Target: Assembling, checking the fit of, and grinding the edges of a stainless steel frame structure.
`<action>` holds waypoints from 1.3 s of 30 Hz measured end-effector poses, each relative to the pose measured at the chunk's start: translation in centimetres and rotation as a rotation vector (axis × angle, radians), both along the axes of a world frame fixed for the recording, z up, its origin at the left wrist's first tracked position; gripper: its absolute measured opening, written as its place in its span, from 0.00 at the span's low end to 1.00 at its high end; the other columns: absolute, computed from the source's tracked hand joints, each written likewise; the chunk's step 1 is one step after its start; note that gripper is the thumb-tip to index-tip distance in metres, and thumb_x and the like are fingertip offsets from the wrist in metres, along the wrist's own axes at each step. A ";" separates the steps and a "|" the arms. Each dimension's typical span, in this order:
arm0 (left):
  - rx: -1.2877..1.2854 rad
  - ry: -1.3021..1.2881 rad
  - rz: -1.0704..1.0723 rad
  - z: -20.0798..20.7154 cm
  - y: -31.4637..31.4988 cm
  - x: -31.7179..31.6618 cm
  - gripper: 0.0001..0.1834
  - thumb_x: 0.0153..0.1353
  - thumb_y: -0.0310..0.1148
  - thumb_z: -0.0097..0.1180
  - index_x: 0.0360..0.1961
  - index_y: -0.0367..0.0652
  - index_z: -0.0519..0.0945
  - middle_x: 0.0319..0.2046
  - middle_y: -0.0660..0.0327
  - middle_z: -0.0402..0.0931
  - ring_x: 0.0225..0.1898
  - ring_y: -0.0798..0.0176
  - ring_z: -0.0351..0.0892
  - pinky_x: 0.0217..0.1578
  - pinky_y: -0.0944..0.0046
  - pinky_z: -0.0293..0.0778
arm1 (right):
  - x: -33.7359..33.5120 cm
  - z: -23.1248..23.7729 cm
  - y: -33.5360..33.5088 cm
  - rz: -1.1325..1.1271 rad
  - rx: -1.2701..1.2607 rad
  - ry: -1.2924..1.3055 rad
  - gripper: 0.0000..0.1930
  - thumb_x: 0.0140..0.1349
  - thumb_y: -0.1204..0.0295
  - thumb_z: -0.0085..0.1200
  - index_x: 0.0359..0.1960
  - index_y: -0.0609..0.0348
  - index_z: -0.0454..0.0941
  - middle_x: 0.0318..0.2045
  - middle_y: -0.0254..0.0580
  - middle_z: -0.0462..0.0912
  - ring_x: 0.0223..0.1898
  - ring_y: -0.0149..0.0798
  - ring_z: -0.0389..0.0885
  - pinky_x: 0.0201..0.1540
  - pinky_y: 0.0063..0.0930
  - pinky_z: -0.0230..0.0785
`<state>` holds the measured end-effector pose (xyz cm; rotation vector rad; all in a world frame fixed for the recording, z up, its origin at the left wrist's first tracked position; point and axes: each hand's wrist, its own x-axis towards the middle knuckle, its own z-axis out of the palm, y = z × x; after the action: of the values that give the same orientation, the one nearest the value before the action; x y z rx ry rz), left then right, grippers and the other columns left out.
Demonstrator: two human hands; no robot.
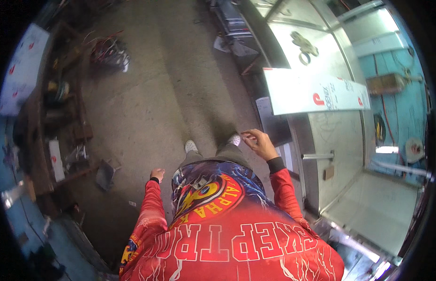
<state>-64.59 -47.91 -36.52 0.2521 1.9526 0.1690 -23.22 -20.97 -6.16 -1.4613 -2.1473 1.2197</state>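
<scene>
Panel [297,98] position is the first risk we note in the head view. It lies across the counter [340,129], ahead of us and to the right, and its left end appears to project past the counter's edge toward the aisle. If a sleeve or hip caught that end, we judge that the panel could turn, slide or drop. Its edges look thin; a careless grip could cut bare skin.

A bar [316,156] and a block [328,173] rest to our right. The bar's end sits near the edge, where an elbow could knock it. On the floor [152,89], ahead and left, is a wire bundle [110,54]; its loose strands could snag a shoe [191,146]. A box [107,174] stands to our left, with corners that could scrape a swinging arm.

Fingers, right hand [258,142]: loosely bent, pointing inward, tips close together with a narrow opening at most. We see nothing held, but cannot tell whether something small is pinched. This hand appears clear of both panel and counter, with the panel beyond it.

Fingers, left hand [158,173]: curled and seen small. We cannot tell how far they are closed or whether they enclose anything. This hand hangs beside the body, apart from the box.
</scene>
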 end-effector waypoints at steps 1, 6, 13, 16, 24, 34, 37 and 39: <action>0.003 -0.012 -0.049 0.4 1.5 -0.8 0.25 0.56 0.41 0.57 0.54 0.46 0.73 0.37 0.54 0.79 0.33 0.56 0.81 0.31 0.56 0.79 | 0.2 -0.3 -0.9 -0.049 0.003 -0.012 0.11 0.57 0.70 0.56 0.40 0.62 0.79 0.34 0.47 0.81 0.36 0.42 0.81 0.40 0.31 0.72; 0.203 -0.067 0.054 0.6 7.9 -4.2 0.24 0.56 0.39 0.58 0.54 0.44 0.72 0.35 0.60 0.79 0.28 0.62 0.78 0.24 0.57 0.75 | 0.6 -2.2 -4.1 -0.086 -0.061 -0.039 0.14 0.57 0.67 0.55 0.40 0.63 0.79 0.37 0.50 0.82 0.38 0.46 0.81 0.42 0.35 0.72; 0.347 -0.031 -0.134 2.6 13.7 -4.3 0.25 0.57 0.38 0.57 0.54 0.41 0.71 0.37 0.59 0.79 0.27 0.65 0.78 0.20 0.64 0.72 | -1.0 -2.2 -4.1 -0.152 -0.082 -0.006 0.14 0.57 0.66 0.55 0.41 0.63 0.78 0.38 0.50 0.82 0.39 0.47 0.82 0.43 0.35 0.72; 0.346 -0.040 -0.170 2.5 14.0 -3.4 0.24 0.57 0.40 0.57 0.53 0.40 0.72 0.39 0.56 0.80 0.28 0.66 0.79 0.22 0.65 0.73 | -1.5 -2.4 -3.7 -0.145 -0.030 -0.018 0.14 0.57 0.66 0.55 0.41 0.62 0.78 0.38 0.50 0.82 0.39 0.46 0.82 0.42 0.35 0.73; 0.345 0.026 -0.234 -1.8 5.6 -5.8 0.23 0.56 0.41 0.58 0.50 0.39 0.74 0.31 0.57 0.80 0.26 0.63 0.77 0.28 0.61 0.75 | -5.3 -4.7 -1.5 0.024 -0.054 0.069 0.13 0.59 0.68 0.54 0.41 0.63 0.77 0.35 0.50 0.81 0.38 0.45 0.81 0.41 0.34 0.73; -0.261 -0.028 -0.585 -0.8 6.9 -18.2 0.16 0.59 0.43 0.53 0.45 0.47 0.78 0.41 0.58 0.78 0.38 0.55 0.79 0.38 0.50 0.75 | -8.0 -3.7 5.8 0.103 0.025 -0.022 0.11 0.60 0.68 0.53 0.36 0.62 0.80 0.34 0.50 0.81 0.37 0.46 0.81 0.39 0.35 0.72; -0.048 0.540 -0.956 -0.9 13.3 -21.1 0.13 0.60 0.38 0.49 0.33 0.40 0.80 0.36 0.52 0.80 0.37 0.54 0.80 0.38 0.52 0.75 | -9.3 -5.0 8.5 0.105 -0.030 -0.007 0.11 0.59 0.67 0.53 0.36 0.62 0.81 0.33 0.52 0.81 0.36 0.47 0.81 0.38 0.36 0.73; 0.412 0.087 0.131 0.9 20.6 -22.4 0.12 0.60 0.36 0.51 0.26 0.38 0.75 0.26 0.56 0.75 0.25 0.64 0.74 0.23 0.64 0.72 | -9.4 -5.4 10.2 0.059 -0.075 0.007 0.11 0.59 0.67 0.53 0.36 0.62 0.81 0.33 0.52 0.81 0.35 0.48 0.81 0.38 0.36 0.73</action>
<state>-86.95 -27.27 -35.62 0.4055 2.0075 0.6593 -32.58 -10.74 -11.54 -1.4296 -2.1769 1.3371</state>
